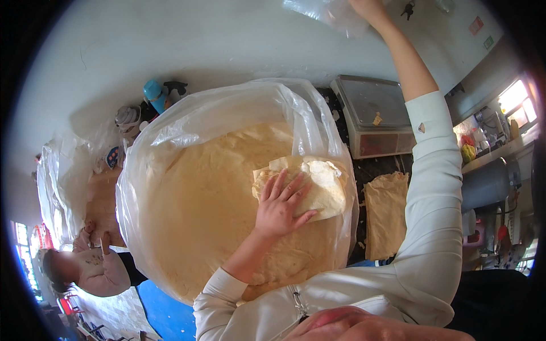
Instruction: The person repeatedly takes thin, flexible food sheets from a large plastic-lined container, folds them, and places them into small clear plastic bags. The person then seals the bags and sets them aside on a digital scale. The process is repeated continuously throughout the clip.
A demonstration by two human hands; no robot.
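Note:
My left hand (pixel 279 213) rests flat, fingers spread, on a folded piece of thin flatbread (pixel 326 187). That piece lies on a broad round stack of large, thin flatbread sheets (pixel 200 213). A big clear plastic bag (pixel 140 157) surrounds the stack, its mouth pushed back around the rim. My right arm stretches far up to the wall, where my right hand (pixel 367 7) is at some clear plastic bags (pixel 326 13). The picture's top edge cuts off its fingers, so its grip is hidden. A folded flatbread bundle (pixel 386 215) lies right of the stack.
A weighing scale (pixel 371 104) with a crumb on it stands behind the bundle. Left of the stack are a blue bottle (pixel 154 93), containers (pixel 128 117) and plastic sheeting (pixel 62 183). Another person (pixel 98 273) stands at the wooden table (pixel 102 196). Keys (pixel 408 9) hang on the wall.

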